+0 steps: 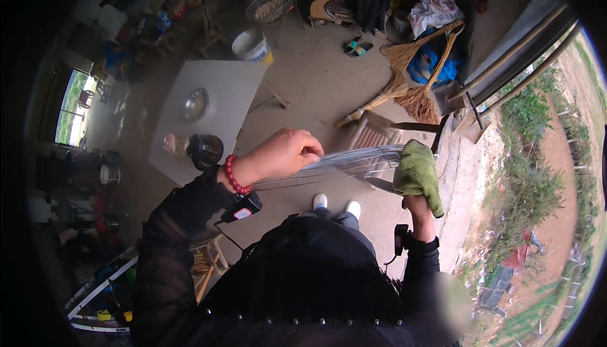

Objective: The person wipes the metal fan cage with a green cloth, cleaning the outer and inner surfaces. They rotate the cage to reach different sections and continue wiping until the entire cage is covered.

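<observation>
A round wire fan guard (351, 159), seen nearly edge-on, is held up before me between my hands. My left hand (289, 150), with a red bead bracelet at the wrist, has its fingers curled by the guard's left part; whether they grip the wire cannot be told. A green cloth (417, 174) covers most of my right hand (418, 207), which holds it against the guard's right end. The fingers under the cloth are hidden. Dark blade-like parts show beside the cloth, above and below it.
A pale table (223, 86) at the left bears a metal bowl (196, 104) and a dark jar (205, 151). Beyond stand a bucket (250, 46), brooms (403, 62) and a slatted wooden chair (372, 133). Long-handled shovels (474, 126) lean at the doorway on the right.
</observation>
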